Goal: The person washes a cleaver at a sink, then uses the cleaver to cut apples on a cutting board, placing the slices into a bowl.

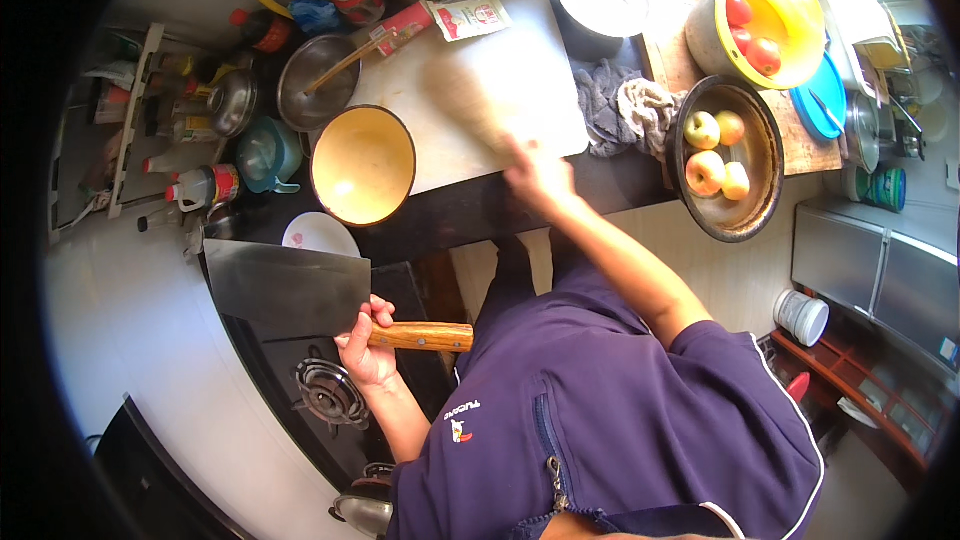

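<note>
My left hand [369, 352] grips a Chinese cleaver [289, 285] where the blade meets its wooden handle. The broad blade points left, above the dark stove edge and partly in front of a white plate [321, 235]. My right hand [538, 176] is at the near edge of a white cutting board [536, 37], blurred by motion. From its fingers a blurred tan object [469, 101] reaches over the board; its kind cannot be made out. A cream enamel bowl [363, 165] with a dark rim overlaps the board's left edge.
Upper left, a metal bowl [304, 109] holds chopsticks [349, 66]. Packets [471, 17] lie on the board's far end. Grey cloths [609, 101] sit right of it. A dark basin [761, 195] holds several apples; tomatoes lie in a yellow bowl [799, 22]. A gas burner [330, 394] is lower left.
</note>
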Demonstrator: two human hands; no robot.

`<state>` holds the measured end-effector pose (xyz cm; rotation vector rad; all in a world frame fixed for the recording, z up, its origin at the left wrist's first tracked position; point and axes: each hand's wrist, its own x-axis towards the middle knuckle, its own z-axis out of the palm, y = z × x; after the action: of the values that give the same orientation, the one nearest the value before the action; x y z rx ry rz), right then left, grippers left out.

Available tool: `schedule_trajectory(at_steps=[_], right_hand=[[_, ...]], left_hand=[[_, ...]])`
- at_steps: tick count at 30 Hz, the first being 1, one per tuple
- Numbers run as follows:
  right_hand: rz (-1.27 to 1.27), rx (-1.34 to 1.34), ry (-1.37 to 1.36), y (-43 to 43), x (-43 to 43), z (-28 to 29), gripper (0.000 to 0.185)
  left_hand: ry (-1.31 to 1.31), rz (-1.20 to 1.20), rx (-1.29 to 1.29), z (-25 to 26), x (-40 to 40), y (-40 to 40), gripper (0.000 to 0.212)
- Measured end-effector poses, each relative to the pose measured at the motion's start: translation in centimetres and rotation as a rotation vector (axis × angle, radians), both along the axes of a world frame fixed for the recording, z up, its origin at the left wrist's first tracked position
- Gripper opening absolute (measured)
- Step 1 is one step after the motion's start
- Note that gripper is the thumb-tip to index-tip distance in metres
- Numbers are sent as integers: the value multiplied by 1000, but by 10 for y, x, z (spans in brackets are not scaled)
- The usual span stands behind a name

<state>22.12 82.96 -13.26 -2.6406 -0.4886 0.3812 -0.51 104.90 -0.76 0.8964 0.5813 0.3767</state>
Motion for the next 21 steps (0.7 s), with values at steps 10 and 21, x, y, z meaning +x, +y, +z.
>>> schedule_trajectory(at_steps=[10, 21], right_hand=[[75, 134, -124, -25, -46, 9, 63], [-225, 113, -243, -105, -47, 1, 64]], left_hand=[[40, -63, -6, -9, 6, -7, 14], [56, -61, 14, -13, 1, -5, 15]])
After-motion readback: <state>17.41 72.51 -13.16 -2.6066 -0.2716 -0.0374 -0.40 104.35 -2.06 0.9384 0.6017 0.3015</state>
